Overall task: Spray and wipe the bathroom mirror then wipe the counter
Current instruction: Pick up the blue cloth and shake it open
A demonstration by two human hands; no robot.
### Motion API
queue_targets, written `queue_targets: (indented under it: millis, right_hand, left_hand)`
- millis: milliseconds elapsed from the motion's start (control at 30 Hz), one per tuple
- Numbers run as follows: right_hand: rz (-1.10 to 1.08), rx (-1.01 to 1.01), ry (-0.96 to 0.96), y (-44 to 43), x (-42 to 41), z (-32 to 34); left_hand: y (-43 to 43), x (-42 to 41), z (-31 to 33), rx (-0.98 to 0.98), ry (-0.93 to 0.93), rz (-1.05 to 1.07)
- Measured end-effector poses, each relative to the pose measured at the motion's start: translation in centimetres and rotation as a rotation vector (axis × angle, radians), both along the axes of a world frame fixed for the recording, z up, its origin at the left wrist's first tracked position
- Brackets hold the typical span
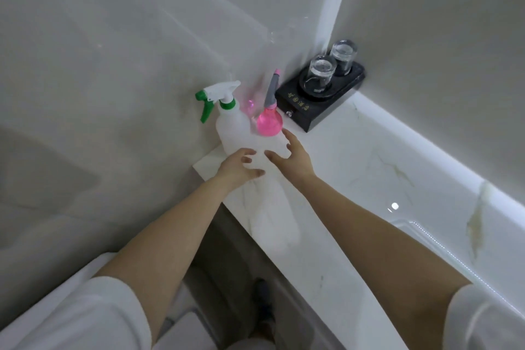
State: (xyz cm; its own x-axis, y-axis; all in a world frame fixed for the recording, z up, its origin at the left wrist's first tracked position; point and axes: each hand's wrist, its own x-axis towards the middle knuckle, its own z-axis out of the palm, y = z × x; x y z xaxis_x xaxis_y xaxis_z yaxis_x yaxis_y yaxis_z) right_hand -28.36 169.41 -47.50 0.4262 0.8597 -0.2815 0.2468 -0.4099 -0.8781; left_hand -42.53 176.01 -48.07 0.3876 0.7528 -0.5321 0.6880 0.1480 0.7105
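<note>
Two hands out: your right hand (289, 158) fingers spread, empty; left hand (240, 167) curled over white cloth (275, 207), grip unclear. Take white spray bottle (230, 125) by neck.

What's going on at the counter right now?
A person works a white cloth on the marble counter: the left hand grips it, the right hand is spread open at its top. The white spray bottle and pink spray bottle stand just behind, beside a black tray of glasses.

On the white counter (355, 167) right now, a white spray bottle (231, 125), pink bottle (270, 122), black tray (306, 111) and cloth (272, 207).
</note>
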Motion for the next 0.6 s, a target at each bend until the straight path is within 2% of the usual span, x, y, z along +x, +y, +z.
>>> queue_targets:
  millis: [267,600]
  right_hand:
    - [-0.207,0.095,-0.069,-11.2,7.4,5.8]
    - [-0.578,0.091,-0.151,-36.8,19.3,8.9]
  left_hand:
    - [-7.5,8.5,5.6,0.123,-0.048,-0.189]
    - [-27.6,25.1,8.4,0.184,-0.145,-0.605]
